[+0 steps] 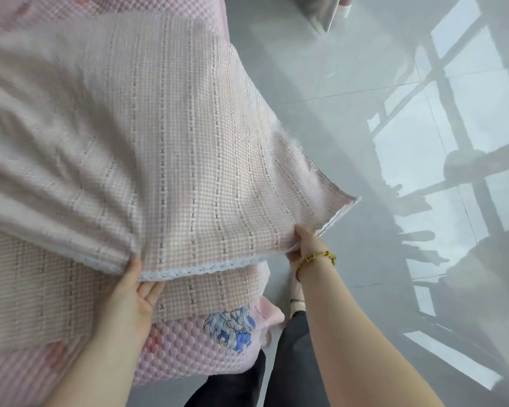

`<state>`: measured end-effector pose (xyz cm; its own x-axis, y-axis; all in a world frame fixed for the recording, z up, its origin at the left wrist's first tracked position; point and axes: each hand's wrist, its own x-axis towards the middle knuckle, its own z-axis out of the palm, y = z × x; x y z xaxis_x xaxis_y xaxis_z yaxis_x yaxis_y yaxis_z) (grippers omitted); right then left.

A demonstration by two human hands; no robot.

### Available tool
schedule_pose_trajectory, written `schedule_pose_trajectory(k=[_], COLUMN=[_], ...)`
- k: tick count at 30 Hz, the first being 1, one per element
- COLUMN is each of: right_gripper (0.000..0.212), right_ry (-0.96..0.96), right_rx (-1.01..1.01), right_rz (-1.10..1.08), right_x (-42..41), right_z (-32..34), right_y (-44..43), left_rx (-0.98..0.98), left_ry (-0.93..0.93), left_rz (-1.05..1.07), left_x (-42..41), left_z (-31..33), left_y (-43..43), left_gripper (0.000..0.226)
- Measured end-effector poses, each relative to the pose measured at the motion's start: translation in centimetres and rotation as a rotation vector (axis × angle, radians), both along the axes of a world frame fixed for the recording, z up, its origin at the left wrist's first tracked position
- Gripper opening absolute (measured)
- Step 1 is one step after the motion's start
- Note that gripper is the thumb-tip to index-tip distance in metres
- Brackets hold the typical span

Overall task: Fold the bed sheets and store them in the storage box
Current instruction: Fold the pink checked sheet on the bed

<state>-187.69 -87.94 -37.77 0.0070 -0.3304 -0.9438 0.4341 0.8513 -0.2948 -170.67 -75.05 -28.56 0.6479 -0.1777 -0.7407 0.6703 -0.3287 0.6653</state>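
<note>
Sheet (147,148) lifted over bed (188,351), lace edge low centre.
Left hand (130,292) and right hand (303,245) pinch that edge; open floor (350,83) right.

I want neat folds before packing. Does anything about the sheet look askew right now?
Yes. The pink checked sheet is lifted by both hands, and its lace-trimmed edge sits off from the layer below. The corner beside the right hand juts out past the bed.
</note>
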Motion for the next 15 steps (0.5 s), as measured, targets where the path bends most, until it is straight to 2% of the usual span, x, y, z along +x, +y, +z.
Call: schedule_pose_trajectory(k=[5, 10, 15], right_gripper=[0.011, 0.012, 0.013], right_ry=[-0.218, -0.317, -0.408], right_rx=[0.183, 0.171, 0.038], right_rz=[0.006, 0.025, 0.299], right_x=[1.2, 2.6, 5.0], right_z=[1.3, 2.1, 4.3], right_y=[6.1, 6.9, 8.5], left_rx=[0.089, 0.107, 0.084], left_ry=[0.052, 0.021, -0.033], left_rz=[-0.027, -0.042, -0.039], left_x=[0.3, 0.1, -0.8], left_z=[-1.5, -2.1, -2.3], left_y=[0.6, 0.9, 1.1], left_gripper=[0.014, 0.016, 0.015])
